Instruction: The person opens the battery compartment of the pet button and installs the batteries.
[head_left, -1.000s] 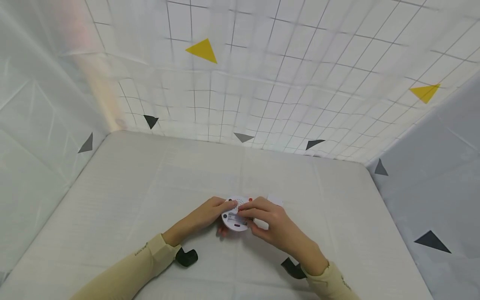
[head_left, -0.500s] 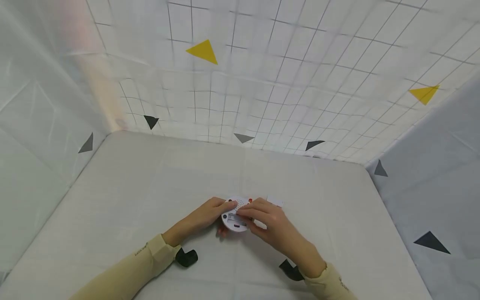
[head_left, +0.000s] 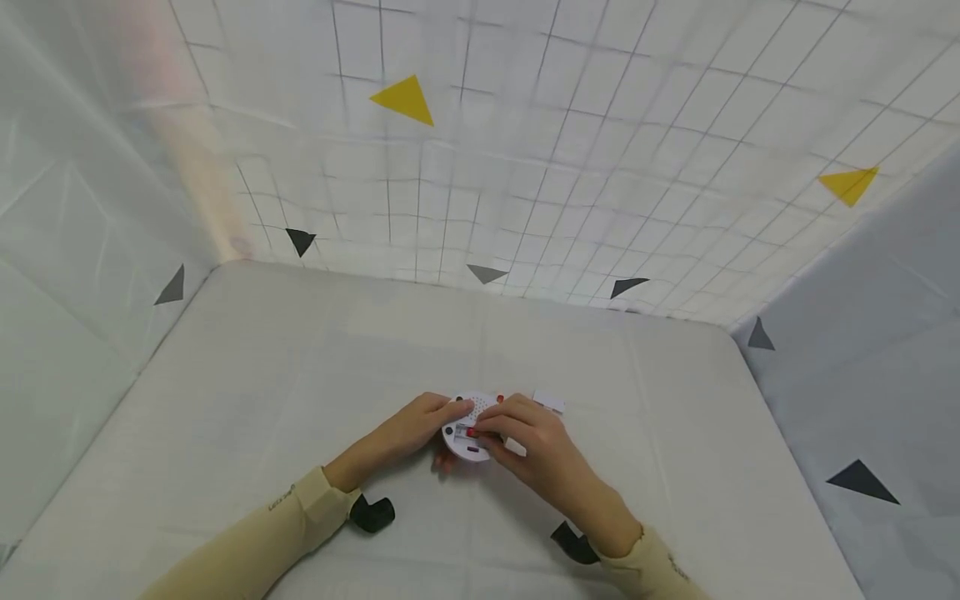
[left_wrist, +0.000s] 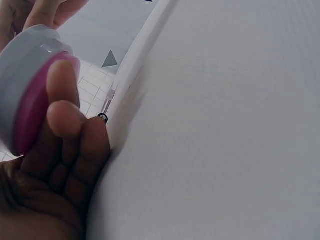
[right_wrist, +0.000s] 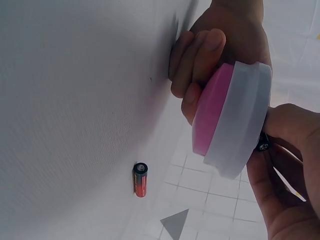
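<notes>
A round white device (head_left: 462, 451) with a pink dome (right_wrist: 212, 110) is held between both hands, its flat back with speaker holes and an uncovered battery compartment facing up in the head view. My left hand (head_left: 411, 428) grips it from the left, thumb on the back and fingers curled beneath the dome. With thumb and fingertips, my right hand (head_left: 551, 446) pinches a red and black battery (head_left: 472, 432) at the compartment. The battery's dark end (right_wrist: 262, 145) peeks out between those fingers in the right wrist view. My fingers hide part of the compartment.
Another red and black battery (right_wrist: 140, 180) lies on the white-covered table (head_left: 337, 333) just beyond the device. A small white flat piece (head_left: 549, 402), like a battery cover, lies behind my right hand. White sheeting with a grid (head_left: 525, 167) stands at the back.
The right hand has shifted slightly left and down toward the compartment. Its red battery now shows in the compartment area, where the bare interior showed half a second ago. The left hand stays put.
</notes>
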